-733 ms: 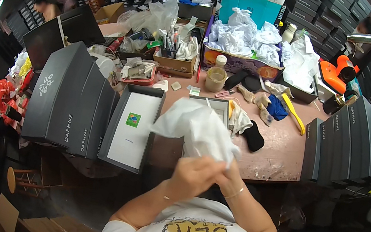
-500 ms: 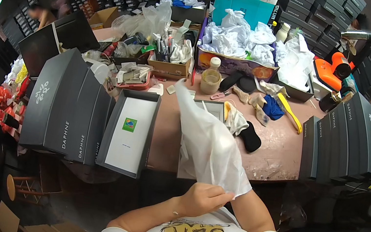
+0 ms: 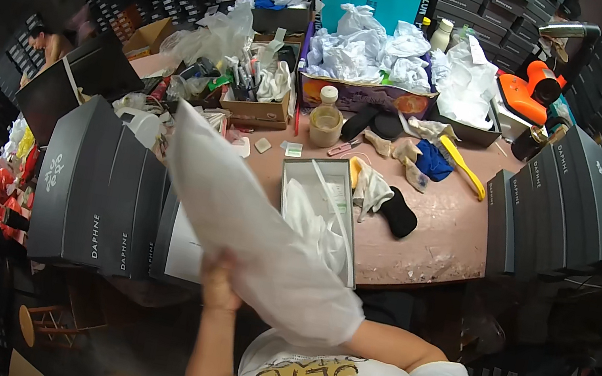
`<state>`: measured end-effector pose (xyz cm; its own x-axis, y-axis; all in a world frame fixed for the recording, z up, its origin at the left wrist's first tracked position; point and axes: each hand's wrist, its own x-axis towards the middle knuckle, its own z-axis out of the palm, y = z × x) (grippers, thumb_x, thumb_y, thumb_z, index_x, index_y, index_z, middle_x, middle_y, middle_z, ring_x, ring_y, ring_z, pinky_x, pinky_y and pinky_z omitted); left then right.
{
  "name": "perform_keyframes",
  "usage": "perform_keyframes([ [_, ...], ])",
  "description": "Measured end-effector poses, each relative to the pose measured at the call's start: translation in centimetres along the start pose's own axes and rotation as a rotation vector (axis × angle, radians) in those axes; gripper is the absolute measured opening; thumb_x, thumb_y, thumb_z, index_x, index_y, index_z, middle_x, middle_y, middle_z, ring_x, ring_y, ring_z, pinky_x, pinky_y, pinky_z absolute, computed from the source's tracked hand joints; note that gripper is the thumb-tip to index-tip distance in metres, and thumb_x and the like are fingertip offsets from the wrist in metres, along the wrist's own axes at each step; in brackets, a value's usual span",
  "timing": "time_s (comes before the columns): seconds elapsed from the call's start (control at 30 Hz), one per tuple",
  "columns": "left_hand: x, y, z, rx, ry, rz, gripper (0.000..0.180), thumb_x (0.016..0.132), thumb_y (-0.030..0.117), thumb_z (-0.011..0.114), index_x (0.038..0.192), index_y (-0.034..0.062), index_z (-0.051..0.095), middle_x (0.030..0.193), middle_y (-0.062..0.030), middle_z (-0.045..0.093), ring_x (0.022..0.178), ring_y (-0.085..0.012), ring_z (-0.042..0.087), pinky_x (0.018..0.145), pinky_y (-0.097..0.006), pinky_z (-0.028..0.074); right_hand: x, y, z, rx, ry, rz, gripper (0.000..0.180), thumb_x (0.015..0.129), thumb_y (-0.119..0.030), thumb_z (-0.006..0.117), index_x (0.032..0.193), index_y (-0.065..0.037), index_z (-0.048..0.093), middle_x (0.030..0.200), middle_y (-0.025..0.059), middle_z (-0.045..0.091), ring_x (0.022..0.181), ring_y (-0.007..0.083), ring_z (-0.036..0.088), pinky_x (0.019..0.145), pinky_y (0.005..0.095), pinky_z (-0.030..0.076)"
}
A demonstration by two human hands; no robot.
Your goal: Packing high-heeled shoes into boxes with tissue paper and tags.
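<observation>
A thin, translucent white bag (image 3: 255,220) stretches from the upper left down to my right forearm, which goes into its open end. My right hand is inside the bag and hidden by it, so its fingers do not show. At the bag's lower left side my left hand (image 3: 222,280) is closed on the material, somewhat blurred and with its fingertips covered. Behind the bag stands an open grey shoe box (image 3: 351,249) with white wrapping inside. Left of it, partly covered by the bag, is another open grey box part (image 3: 186,244) with a white inside.
Grey shoe boxes stand in rows at the left (image 3: 79,189) and right (image 3: 580,205). Farther back are a carton of crumpled white paper (image 3: 365,96), a glass jar (image 3: 325,124), a yellow-handled brush (image 3: 465,169), a black pad (image 3: 397,213) and an orange device (image 3: 526,99).
The bag has swung left and now lies stretched out over my right forearm. My left hand has moved from its open edge to its lower left side. The view has shifted slightly.
</observation>
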<state>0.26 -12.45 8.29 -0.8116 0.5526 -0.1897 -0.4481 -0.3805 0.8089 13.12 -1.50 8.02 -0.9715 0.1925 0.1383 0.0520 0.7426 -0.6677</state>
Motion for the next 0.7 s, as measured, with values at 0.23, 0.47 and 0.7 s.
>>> perform_keyframes([
  [0.23, 2.2, 12.2, 1.0, 0.846, -0.471, 0.157, 0.099, 0.059, 0.005, 0.085, 0.144, 0.0009, 0.034, 0.118, -0.0078, 0.061, 0.108, -0.0179, 0.059, 0.096, -0.03, 0.045, -3.6, 2.8, -7.6, 1.891, 0.119, 0.113, 0.077, 0.083, -0.044, 0.07, 0.141, -0.004, 0.04, 0.133, 0.0163, 0.051, 0.125, 0.0299, 0.048, 0.103, 0.0466, 0.042],
  [0.47, 3.9, 3.7, 6.7, 0.554, -0.549, 0.254, 0.087, 0.084, 0.031, 0.071, 0.148, 0.0024, 0.02, 0.135, -0.0148, 0.046, 0.123, -0.0212, 0.045, 0.104, -0.034, 0.035, -4.4, 3.4, -7.9, 1.103, 0.316, 0.264, 0.071, 0.078, -0.02, 0.075, 0.136, 0.002, 0.041, 0.13, 0.0098, 0.05, 0.12, 0.0181, 0.046, 0.101, 0.0314, 0.037],
  [0.7, 0.5, -5.6, 10.7, 0.679, -0.762, -0.077, 0.067, 0.098, 0.055, 0.035, 0.134, -0.0014, 0.042, 0.124, -0.0219, 0.055, 0.122, -0.0307, 0.048, 0.103, -0.038, 0.036, -7.3, 6.4, -8.8, 1.452, 0.422, 0.447, 0.084, 0.073, -0.033, 0.079, 0.138, 0.001, 0.037, 0.128, 0.0116, 0.05, 0.116, 0.022, 0.051, 0.096, 0.0347, 0.044],
])
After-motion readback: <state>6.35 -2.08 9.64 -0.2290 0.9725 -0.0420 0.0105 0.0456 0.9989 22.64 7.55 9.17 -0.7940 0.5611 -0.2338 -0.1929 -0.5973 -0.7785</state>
